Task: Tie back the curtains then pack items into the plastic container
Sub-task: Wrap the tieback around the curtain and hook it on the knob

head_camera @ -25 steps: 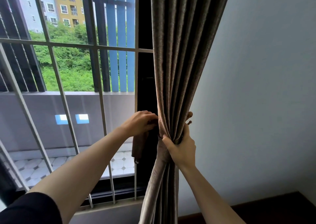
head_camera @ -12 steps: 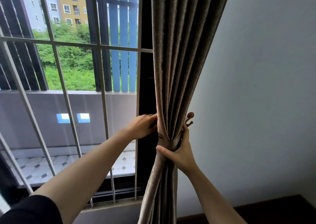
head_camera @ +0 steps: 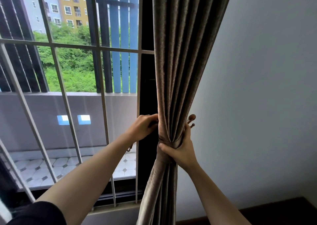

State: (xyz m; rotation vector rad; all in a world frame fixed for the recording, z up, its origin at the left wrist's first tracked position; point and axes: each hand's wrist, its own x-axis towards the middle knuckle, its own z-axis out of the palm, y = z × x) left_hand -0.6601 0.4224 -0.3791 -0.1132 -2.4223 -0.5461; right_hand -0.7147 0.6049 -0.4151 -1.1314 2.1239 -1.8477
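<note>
Brown pleated curtain point(head_camera: 180, 61), cinched mid-height

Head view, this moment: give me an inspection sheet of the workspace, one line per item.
Surface: nothing seen; only a dark floor strip.
Job's things: curtain bunched at the waist; tieback hook on the wall behind it; plastic container not in view.
Clutter: nothing seen.
Grippers: right hand clamps the gathered curtain; left hand closed at its window-side edge, contents hidden.
Cables: nothing seen.
Surroundings: barred window, white wall.
</note>
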